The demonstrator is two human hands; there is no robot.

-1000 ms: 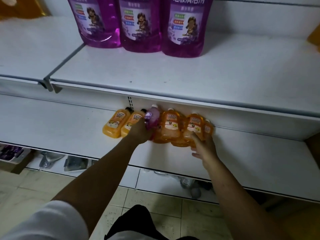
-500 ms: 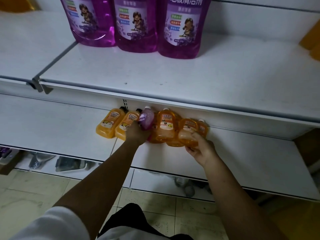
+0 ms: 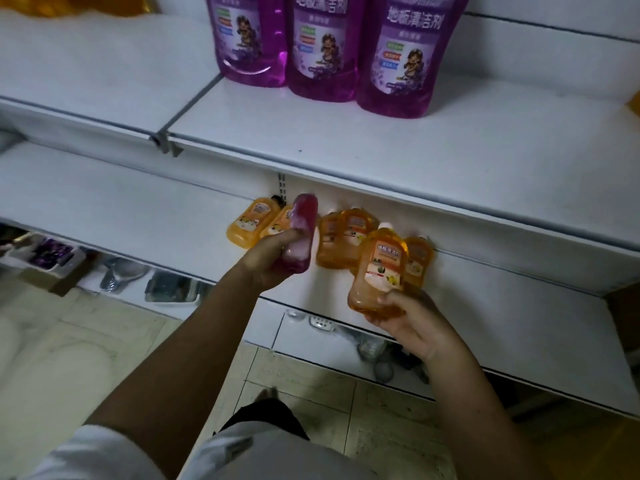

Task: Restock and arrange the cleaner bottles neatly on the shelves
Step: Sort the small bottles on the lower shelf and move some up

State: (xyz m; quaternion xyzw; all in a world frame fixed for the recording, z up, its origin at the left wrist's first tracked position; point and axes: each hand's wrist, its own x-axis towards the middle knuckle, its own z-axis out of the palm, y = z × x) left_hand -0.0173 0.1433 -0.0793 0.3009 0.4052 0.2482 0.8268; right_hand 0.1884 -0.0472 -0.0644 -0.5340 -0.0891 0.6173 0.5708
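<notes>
My left hand (image 3: 268,259) grips a small purple cleaner bottle (image 3: 302,227), lifted and blurred, in front of the row at the back of the lower shelf (image 3: 138,216). A small orange cleaner bottle (image 3: 381,271) with a white cap is in my right hand (image 3: 405,318), pulled forward off the row. Several more orange bottles stay at the back: two at the left (image 3: 251,221), others in the middle (image 3: 341,237) and one at the right (image 3: 417,258). Three large purple refill pouches (image 3: 322,50) stand on the upper shelf (image 3: 381,143).
Below the lower shelf a bottom ledge holds a tray of purple items (image 3: 52,252), a clear container (image 3: 171,287) and other small goods. Tiled floor (image 3: 86,348) lies underneath. An orange object (image 3: 633,102) shows at the far right edge.
Both hands have drawn back from the row, each lifting a bottle out: the purple one in my left, an orange one in my right. The view has moved closer.
</notes>
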